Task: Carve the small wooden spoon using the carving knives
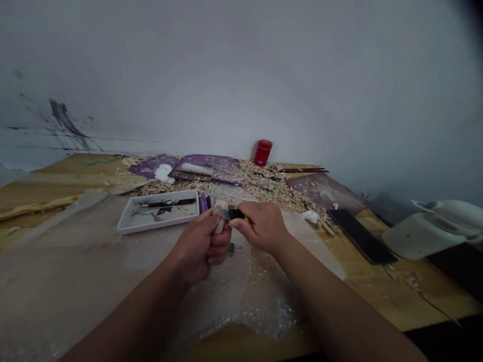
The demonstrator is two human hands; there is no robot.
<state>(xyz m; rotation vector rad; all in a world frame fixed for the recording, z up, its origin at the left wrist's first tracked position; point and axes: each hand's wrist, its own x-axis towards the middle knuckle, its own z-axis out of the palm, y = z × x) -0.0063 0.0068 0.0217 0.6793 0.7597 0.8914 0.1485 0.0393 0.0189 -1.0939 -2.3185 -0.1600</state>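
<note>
My left hand (202, 245) is closed around a small pale wooden piece (220, 225), which stands up between thumb and fingers. My right hand (263, 225) grips a black and yellow knife handle (237, 214), held against the upper part of the piece; the blade is hard to make out. Both hands are close together over a sheet of clear plastic wrap (151, 256). A dark thin tool (234, 248) lies on the wrap just behind the left hand's fingers.
A white tray (124, 215) with small tools lies left of my hands. Wood shavings (290, 196) cover the back, near a red can (263, 153). At right are a black phone (361, 236) and a white container (418, 236).
</note>
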